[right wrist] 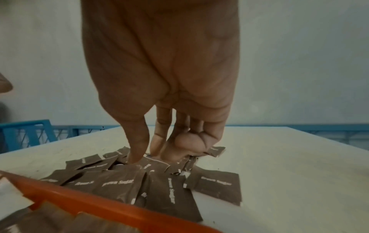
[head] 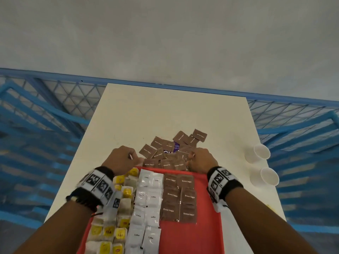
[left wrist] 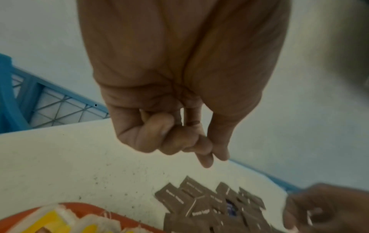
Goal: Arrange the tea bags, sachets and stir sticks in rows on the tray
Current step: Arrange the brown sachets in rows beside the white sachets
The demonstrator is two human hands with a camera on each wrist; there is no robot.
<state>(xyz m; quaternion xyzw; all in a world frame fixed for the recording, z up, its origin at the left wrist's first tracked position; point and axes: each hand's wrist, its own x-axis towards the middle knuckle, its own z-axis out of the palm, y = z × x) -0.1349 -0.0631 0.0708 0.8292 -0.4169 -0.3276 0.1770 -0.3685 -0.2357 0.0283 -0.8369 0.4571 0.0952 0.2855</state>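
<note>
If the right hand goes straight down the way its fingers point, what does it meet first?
The right hand would meet the brown sugar sachets piled on the table; its fingers seem already to touch the top ones, though depth is unclear.

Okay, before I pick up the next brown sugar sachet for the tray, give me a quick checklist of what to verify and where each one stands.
1. Loose brown sugar sachets left on the table: ok, a pile lies just beyond the tray.
2. Right hand on the pile: ok, its fingertips touch the sachets; a firm pinch: cannot tell.
3. Left hand free: ok, fingers curled, no sachet in it.
4. Room on the red tray: ok, bare red shows right of and below the brown sugar rows.
5. Rows neat: ok for the coffee sachets; the tea bags are partly hidden by the left wrist.
6. Stir sticks: cannot tell, none clearly in view.
</note>
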